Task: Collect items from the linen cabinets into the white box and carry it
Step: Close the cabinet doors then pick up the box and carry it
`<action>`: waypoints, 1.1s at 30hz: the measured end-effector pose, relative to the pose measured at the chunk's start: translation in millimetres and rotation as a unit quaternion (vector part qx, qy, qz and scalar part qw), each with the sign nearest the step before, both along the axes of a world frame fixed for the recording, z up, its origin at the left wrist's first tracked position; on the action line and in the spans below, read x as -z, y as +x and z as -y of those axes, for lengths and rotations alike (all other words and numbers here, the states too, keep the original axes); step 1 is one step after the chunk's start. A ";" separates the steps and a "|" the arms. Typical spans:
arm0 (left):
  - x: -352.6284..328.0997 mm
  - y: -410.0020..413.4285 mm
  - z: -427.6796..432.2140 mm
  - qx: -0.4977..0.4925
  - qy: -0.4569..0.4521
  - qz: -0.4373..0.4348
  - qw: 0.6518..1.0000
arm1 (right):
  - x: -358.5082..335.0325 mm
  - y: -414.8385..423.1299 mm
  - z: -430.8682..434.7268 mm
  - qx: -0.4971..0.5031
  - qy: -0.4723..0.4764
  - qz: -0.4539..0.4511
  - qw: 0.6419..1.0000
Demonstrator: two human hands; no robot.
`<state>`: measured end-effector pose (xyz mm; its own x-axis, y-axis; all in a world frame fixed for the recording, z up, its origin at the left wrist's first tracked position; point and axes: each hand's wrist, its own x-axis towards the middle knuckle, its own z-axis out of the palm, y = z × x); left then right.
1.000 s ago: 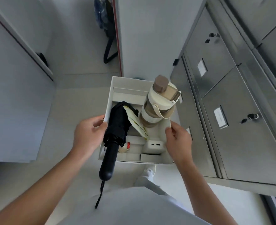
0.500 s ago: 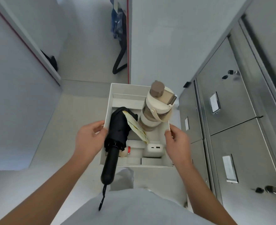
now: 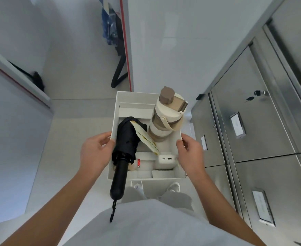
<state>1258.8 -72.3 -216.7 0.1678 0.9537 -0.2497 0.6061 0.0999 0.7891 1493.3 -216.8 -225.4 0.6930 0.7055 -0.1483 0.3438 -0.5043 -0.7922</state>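
Over a pale floor [image 3: 66,139] beside steel cabinets [image 3: 263,121], the left grip [image 3: 94,153] and right grip [image 3: 190,155] each pinch a side wall of the box [image 3: 137,96], held between them, with umbrella [image 3: 126,139], bottle [image 3: 165,118] and charger [image 3: 164,161] inside.

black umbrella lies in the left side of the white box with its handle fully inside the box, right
Not quite. The head view shows the black umbrella in the left side of the white box, but its handle is not inside: it sticks out over the box's near edge, toward the person.
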 end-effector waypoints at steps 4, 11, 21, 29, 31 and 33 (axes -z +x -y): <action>2.9 10.4 -5.0 -0.003 -0.005 -0.005 1.000 | 5.2 13.5 -12.7 -0.012 -0.005 -0.018 1.000; 14.2 24.2 -1.5 -0.009 -0.017 -0.017 1.000 | 21.9 30.0 -14.7 -0.022 -0.028 -0.025 0.999; 32.8 64.5 22.8 0.024 -0.049 -0.026 0.998 | 46.3 63.9 20.9 0.001 -0.065 -0.045 0.997; 53.7 151.4 49.3 0.056 -0.068 -0.020 0.996 | 68.4 142.1 59.5 0.036 -0.063 -0.051 0.996; 69.9 170.5 49.9 0.057 -0.074 -0.018 0.995 | 81.3 160.4 60.7 0.040 -0.067 -0.049 0.996; 87.8 187.3 47.5 0.063 -0.074 -0.017 0.995 | 97.4 176.7 59.2 0.046 -0.066 -0.054 0.995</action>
<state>1446.1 -119.8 -304.5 0.2723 0.8777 -0.3943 0.6480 0.1357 0.7495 1670.0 -276.0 -322.8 0.7290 0.6091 -0.3124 0.2070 -0.6312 -0.7475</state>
